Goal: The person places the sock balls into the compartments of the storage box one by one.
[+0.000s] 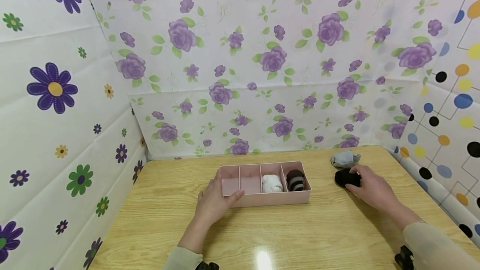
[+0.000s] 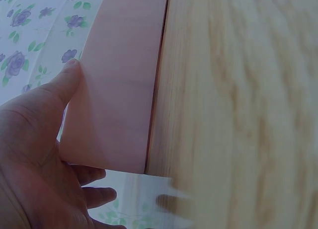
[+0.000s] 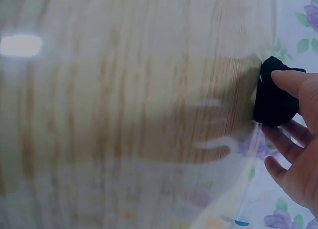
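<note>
Right of centre in the head view, your right hand (image 1: 375,186) has its grip closed with thumb and fingers on the black cloth roll (image 1: 342,177). Just behind it, the grey cloth roll (image 1: 343,158) lies on the table (image 1: 150,220). Near the middle of the frame, your left hand (image 1: 213,200) touches the left end of the pink box (image 1: 271,199), its grip loosely spread, thumb at the front rim. From the left, the third compartment holds a white roll (image 1: 271,183), the fourth a striped roll (image 1: 295,180).

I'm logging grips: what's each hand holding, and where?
Right hand: rounded black fabric bundle, by opposite sides. Left hand: pink rectangular divided box, by its near left corner.
</note>
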